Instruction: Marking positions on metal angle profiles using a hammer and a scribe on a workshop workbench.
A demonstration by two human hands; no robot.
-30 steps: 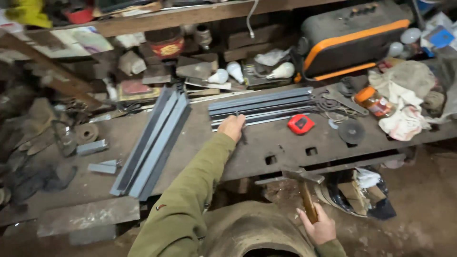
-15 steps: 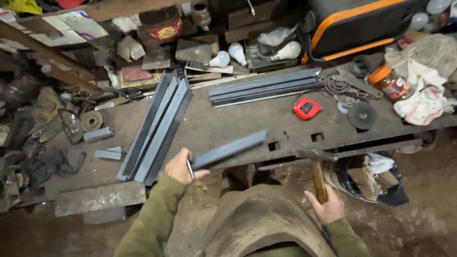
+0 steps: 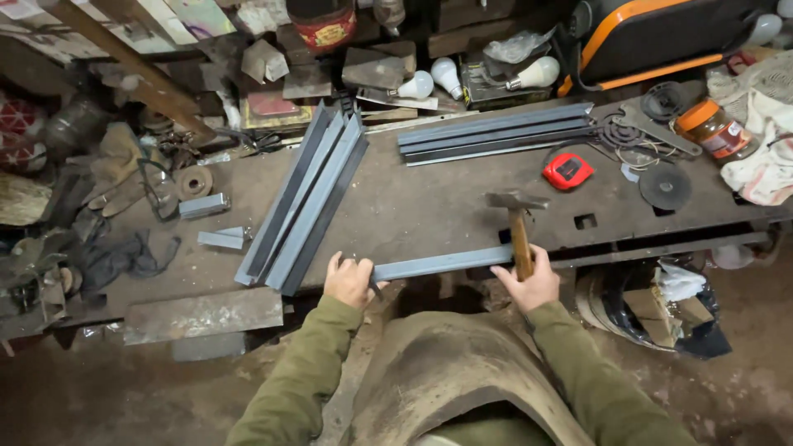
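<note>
My left hand point(image 3: 350, 279) grips one end of a long grey steel angle bar point(image 3: 442, 263) that lies level along the near edge of the dark metal workbench point(image 3: 413, 198). My right hand point(image 3: 530, 282) holds a hammer point(image 3: 518, 227) by its wooden handle, the steel head pointing away over the bench and crossing the bar's right end. A stack of similar angle bars point(image 3: 307, 202) lies diagonally just beyond my left hand. Another bundle of bars point(image 3: 496, 132) rests farther back.
A red tape measure point(image 3: 567, 170), a grinding disc point(image 3: 665, 187), a wrench point(image 3: 657, 130) and an orange-lidded jar point(image 3: 712, 130) sit at the right. Light bulbs point(image 3: 446, 78), a black-and-orange case point(image 3: 661, 41) and clutter line the back. Short steel offcuts point(image 3: 204, 205) lie at the left.
My left hand took one angle bar from the far bundle and drew it to the bench's near edge. My right hand raised the hammer from below the bench to over the bar.
</note>
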